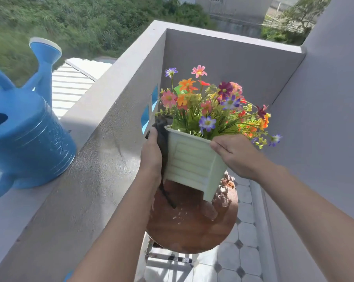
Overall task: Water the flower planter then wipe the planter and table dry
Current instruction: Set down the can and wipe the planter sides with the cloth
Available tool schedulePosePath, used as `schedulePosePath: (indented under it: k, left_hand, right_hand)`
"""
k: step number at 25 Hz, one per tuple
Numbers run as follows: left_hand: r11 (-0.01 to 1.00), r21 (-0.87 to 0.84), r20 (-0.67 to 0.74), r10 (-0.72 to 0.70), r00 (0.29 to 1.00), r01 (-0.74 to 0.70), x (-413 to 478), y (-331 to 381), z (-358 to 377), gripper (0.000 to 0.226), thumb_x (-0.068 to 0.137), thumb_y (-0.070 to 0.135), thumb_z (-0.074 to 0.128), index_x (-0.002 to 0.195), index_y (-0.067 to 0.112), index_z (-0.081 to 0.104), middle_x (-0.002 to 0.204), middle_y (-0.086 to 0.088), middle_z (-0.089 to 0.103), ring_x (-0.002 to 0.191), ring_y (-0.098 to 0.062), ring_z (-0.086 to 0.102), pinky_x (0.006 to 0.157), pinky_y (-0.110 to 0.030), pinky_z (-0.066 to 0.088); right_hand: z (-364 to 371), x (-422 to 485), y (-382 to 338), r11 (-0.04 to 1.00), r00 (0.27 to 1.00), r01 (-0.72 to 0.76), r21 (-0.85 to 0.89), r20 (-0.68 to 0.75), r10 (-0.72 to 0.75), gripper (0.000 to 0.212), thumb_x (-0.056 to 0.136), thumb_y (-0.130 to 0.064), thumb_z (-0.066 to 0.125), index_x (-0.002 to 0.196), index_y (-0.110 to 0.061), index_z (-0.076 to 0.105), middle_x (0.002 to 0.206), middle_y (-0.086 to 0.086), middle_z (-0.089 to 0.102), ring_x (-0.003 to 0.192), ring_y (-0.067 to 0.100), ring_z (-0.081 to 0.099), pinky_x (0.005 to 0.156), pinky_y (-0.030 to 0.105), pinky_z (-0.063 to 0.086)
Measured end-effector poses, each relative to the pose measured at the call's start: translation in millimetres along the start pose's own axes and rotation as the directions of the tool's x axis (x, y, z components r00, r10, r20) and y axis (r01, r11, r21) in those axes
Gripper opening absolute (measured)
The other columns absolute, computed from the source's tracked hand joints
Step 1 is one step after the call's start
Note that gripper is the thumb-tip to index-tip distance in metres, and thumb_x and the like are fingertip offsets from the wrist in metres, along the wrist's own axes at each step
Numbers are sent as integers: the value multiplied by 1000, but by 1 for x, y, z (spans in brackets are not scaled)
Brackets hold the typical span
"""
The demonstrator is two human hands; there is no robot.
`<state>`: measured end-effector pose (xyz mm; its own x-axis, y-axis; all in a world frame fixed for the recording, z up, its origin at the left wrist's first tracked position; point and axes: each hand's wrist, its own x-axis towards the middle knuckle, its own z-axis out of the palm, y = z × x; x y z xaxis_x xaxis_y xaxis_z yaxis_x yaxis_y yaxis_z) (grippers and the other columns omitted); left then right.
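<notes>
Pressing cloth [162,143] to planter [189,159] side, left hand [151,154] — right hand [231,153] seemingly grips rim.

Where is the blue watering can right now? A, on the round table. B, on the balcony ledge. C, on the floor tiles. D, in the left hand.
B: the blue watering can stands on the ledge, while the left hand holds a dark cloth against the planter and the right hand grips its rim.

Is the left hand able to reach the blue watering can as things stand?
Probably yes: nothing stands between the left hand and the watering can, but it grips a dark cloth.
</notes>
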<state>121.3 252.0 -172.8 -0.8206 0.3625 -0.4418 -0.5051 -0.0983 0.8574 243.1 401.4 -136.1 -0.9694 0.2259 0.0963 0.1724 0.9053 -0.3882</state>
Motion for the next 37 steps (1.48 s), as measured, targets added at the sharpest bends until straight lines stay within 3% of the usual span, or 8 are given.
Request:
schedulePosePath:
  k: [5, 11, 17, 20, 24, 28, 32, 37]
  left_hand:
    - [969, 138, 115, -221, 968, 205, 29, 26, -2, 30, 89, 36, 51, 65, 20, 61, 58, -5, 62, 42, -19, 58, 48, -22, 47]
    - [891, 430, 119, -215, 969, 145, 24, 36, 2, 15, 87, 22, 60, 75, 14, 55, 38, -1, 56, 29, -14, 54, 47, -23, 47]
    - [768, 640, 112, -101, 989, 6, 20, 38, 1, 23, 83, 7, 56, 63, 15, 49, 59, -7, 46, 52, -22, 45, 61, -29, 44]
    - [751, 660, 134, -95, 986, -17, 16, 41, 3, 24, 81, 2, 55, 63, 18, 48, 63, -9, 49, 52, -21, 46, 50, -25, 39]
    - [780, 625, 145, -87, 986, -23, 18, 42, 4, 18, 82, 11, 56, 65, 16, 52, 71, -13, 56, 58, -24, 53, 58, -29, 47]
    - [739, 631, 166, 169, 971, -237, 17, 38, 3, 30, 69, 45, 63, 85, 20, 67, 88, -10, 69, 86, -30, 66, 78, -45, 56]
    - [760, 578, 151, 259, 954, -298, -43, 23, 24, 55, 92, 56, 37, 128, 19, 55, 121, -5, 61, 114, -23, 53, 90, -28, 38]
    - [748, 374, 316, 453, 834, -548, -83, -15, 43, 43, 95, 50, 33, 137, 41, 36, 151, 23, 27, 143, -6, 16, 92, 6, 13]
  right_hand:
    - [5, -10, -6, 994, 994, 105, -18, -13, -105, 33, 92, -33, 34, 64, -16, 40, 55, -10, 33, 59, 18, 37, 57, 25, 18]
    - [9, -17, 1, 993, 995, 92, -74, -37, -95, 52, 88, -45, 21, 76, -9, 55, 67, -3, 43, 67, 18, 42, 60, 26, 23]
    - [18, -31, -22, 891, 965, -18, -453, -241, -103, 32, 82, -30, 37, 77, -12, 63, 65, 2, 62, 66, 28, 58, 68, 34, 37]
    - [38, -23, -55, 890, 947, -100, -445, -317, -52, 35, 82, -40, 39, 79, -16, 64, 66, 0, 64, 63, 23, 61, 60, 27, 46]
    - [52, -7, -59, 888, 916, -141, -437, -397, -51, 41, 87, -46, 36, 68, -16, 58, 62, 0, 62, 57, 23, 60, 56, 27, 45]
    - [44, -12, -54, 958, 856, -68, -278, -510, -88, 56, 94, -49, 26, 62, -12, 54, 56, 2, 58, 49, 22, 56, 44, 23, 36]
    - [26, -17, -35, 997, 824, -56, -54, -566, 15, 53, 94, -49, 28, 60, -11, 44, 51, -2, 43, 57, 15, 37, 55, 28, 19]
    - [9, -28, -5, 995, 865, -4, 98, -498, 53, 47, 93, -55, 22, 63, -20, 30, 53, -14, 24, 54, 10, 27, 53, 23, 17]
